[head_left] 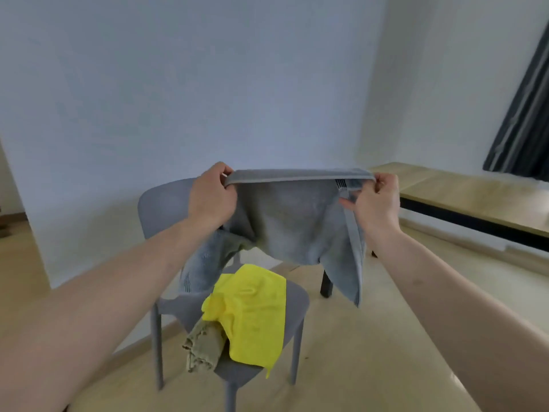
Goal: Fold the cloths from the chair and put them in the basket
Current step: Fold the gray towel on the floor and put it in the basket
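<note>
Head view. Soft grey terry towel with a flat woven hem band held up in the air in front of the moulded grey plastic chair. Top hem stretched level between the two hands. Left hand pinching the left corner, thumb and fingers curled round the hem. Right hand pinching the right corner beside a small dark striped label, fingers likewise curled. Lower part of the towel hanging slack and uneven: one tail trailing down on the left towards the seat, another drooping lower on the right, clear of the chair.

On the chair seat: bright yellow microfibre cloth, lying crumpled and unfolded, one corner draped over the front edge. Just beside it on the left, touching, a rumpled olive-tan cloth bundled into a loose roll. Both untouched.

Low wooden bench top to the right, dark striped curtain above it. Pale floor, plain wall. Basket not in view.

Judged step: first cloth taken up and spread by its top corners, fold not yet made. Next move likely calls for bringing the two corners together to halve the towel, keeping the hem taut so the hanging tails line up. Likely snag: the uneven tails twisting and spoiling the fold.
</note>
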Demonstrator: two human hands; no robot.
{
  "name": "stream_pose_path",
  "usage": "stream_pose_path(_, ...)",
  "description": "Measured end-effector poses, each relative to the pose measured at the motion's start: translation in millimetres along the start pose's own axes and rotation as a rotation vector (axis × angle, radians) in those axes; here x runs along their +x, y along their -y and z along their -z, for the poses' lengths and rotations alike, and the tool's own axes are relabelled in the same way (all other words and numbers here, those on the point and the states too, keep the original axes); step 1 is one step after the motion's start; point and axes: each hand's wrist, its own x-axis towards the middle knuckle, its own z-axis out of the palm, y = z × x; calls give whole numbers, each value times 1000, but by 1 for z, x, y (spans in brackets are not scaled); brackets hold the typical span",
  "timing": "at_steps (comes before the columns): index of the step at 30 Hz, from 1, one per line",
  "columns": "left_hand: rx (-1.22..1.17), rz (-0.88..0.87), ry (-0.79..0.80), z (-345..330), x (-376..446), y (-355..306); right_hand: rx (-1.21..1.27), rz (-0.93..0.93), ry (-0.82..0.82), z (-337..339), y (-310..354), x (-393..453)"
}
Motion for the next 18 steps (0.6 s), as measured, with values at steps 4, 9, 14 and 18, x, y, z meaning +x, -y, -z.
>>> stream_pose_path(4, 88, -137, -27, 32, 9, -72, 125, -5, -112, 43, 40, 4)
stream_pose_path(9, 317, -134, 316, 53, 2, -147, 144, -27, -215, 93, 65, 16)
stream_pose_path(14, -36, 96, 706, 30, -38, -201, -170, -203, -109, 139, 50, -14)
stream_pose_path(18, -143, 167, 777, -17, -81, -202, -308, -136, 7, 157, 39, -105)
